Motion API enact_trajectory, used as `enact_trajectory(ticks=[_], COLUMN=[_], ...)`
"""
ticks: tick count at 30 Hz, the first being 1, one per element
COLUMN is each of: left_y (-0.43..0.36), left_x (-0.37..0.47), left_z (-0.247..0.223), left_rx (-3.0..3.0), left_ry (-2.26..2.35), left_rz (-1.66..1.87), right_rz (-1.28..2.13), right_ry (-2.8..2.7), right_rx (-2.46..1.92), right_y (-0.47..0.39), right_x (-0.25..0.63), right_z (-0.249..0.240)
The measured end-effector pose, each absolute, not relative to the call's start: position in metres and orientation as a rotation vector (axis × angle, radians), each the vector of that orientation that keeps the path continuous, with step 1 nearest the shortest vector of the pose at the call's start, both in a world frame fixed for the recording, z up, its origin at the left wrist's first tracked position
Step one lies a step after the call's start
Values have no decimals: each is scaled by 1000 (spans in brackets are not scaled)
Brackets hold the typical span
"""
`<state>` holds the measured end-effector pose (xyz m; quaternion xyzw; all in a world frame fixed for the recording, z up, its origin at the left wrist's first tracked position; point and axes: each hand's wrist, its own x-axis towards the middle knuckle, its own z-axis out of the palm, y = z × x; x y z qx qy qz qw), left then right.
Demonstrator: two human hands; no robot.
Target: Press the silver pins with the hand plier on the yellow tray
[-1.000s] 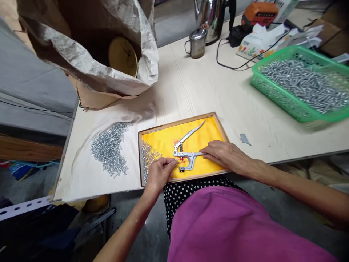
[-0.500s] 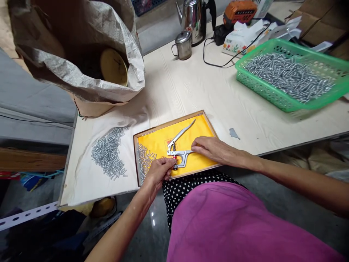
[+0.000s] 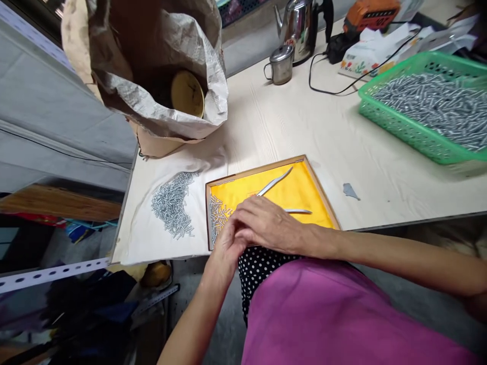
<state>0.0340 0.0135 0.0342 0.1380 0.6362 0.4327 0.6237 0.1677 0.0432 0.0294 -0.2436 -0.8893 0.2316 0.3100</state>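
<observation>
A pair of grey hand pliers (image 3: 276, 181) lies on the yellow bottom of a shallow tray (image 3: 322, 191); both handles show, spread apart, while the jaw end is hidden under my right hand. My right hand (image 3: 272, 223) bends over it, fingers curled down and meeting the fingers of my left hand (image 3: 233, 238). Both hands are closed at the fingertips, and whatever they pinch between them is hidden. Beside my left hand, small silvery metal pins (image 3: 218, 213) are scattered at the tray's left end. A larger heap of similar pins (image 3: 173, 205) rests on white cloth left of the tray.
A big paper sack (image 3: 160, 144) with a round yellowish container (image 3: 187, 95) inside stands at back left. On the right is a green basket (image 3: 399, 126) of metal pieces. A metal cup (image 3: 281, 68), a kettle (image 3: 299, 30) and a black cable (image 3: 331, 93) are behind.
My right hand has left the pliers' handle and moved left to my left hand, covering the jaw end. My left hand's fingers now meet it. The whole view has shifted.
</observation>
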Motion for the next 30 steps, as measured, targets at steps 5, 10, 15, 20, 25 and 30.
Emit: enact_trajectory(ticks=[5, 10, 15, 20, 25, 30], left_y=[5, 12, 15, 11, 11, 19], left_x=[18, 21, 29, 33, 34, 33], left_z=[22, 16, 20, 22, 22, 24], left_rx=[454, 658, 666, 691, 718, 769], left_ry=[1463, 1666, 1657, 1713, 1751, 1781], left_rz=[804, 588, 542, 533, 536, 459], right_rz=[519, 551, 496, 430, 423, 414], right_ry=[-2354, -2470, -2508, -2551, -2536, -2544], right_rx=[-925, -984, -1037, -1063, -1074, -1073], right_y=[69, 58, 42, 41, 40, 39], right_x=[232, 277, 280, 278, 278, 278], right_z=[2, -19, -30, -33, -29, -29])
